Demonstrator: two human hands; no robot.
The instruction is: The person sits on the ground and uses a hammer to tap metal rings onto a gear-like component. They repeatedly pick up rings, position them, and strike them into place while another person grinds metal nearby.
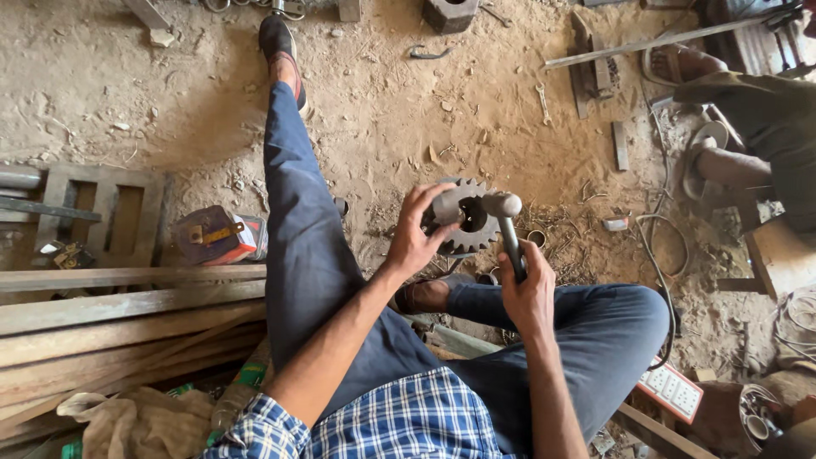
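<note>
**Toothed gear held on edge, hammer head at its hub**

Far left: stacked wooden planks lie roughly horizontal, with a wooden pallet frame behind them on the dirt floor. A crumpled cloth sits at the lower left. Just right of the pallet, a small red and dark box rests on the ground.

Centre-left: person's outstretched leg in blue trousers runs up the frame, ending in a dark shoe.

Centre: left hand is closed over the left rim of a dark steel gear, fingers wrapped over the teeth. Gear stands on edge above the ground, flat face towards the camera; bore axis points roughly at the viewer. Teeth visible along top and right rim.

Just right: right hand is clenched around the handle of a hammer. Handle's long axis is near vertical in frame, tilted slightly left at top. Hammer head lies crosswise, pointing left, touching or just at the gear's hub; exact contact cannot be told.

Right: another person's sandalled feet rest on the ground, well apart. A white socket board lies at lower right.
</note>
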